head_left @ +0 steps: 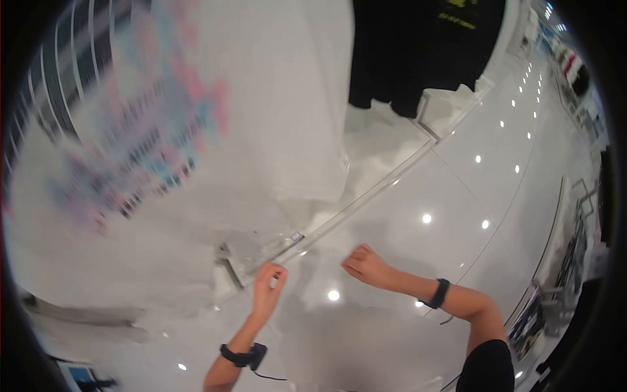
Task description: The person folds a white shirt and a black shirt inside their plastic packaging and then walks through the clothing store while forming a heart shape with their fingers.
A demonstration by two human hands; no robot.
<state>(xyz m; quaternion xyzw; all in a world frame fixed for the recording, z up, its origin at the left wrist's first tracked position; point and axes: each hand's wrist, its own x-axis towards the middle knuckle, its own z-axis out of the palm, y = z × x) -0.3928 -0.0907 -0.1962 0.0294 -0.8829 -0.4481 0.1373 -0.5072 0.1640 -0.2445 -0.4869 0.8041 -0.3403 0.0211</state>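
My left hand is closed in a loose curl, thumb and fingertips close together, with nothing showing between them. It hovers near the lower edge of a white display platform, beside a clear plastic bag. To its right, over the shiny floor, my right hand is curled into a loose fist, apart from the left one, and nothing shows in it. A large white T-shirt with a blurred pink, blue and purple print hangs in front of me. Beside it hangs a black T-shirt with yellow lettering.
A glossy tiled floor reflects rows of ceiling lights. The platform's raised edge runs diagonally between clothes and floor. Metal racks stand on the right, with more garments at the far end. Black bands with a cable are on my wrists.
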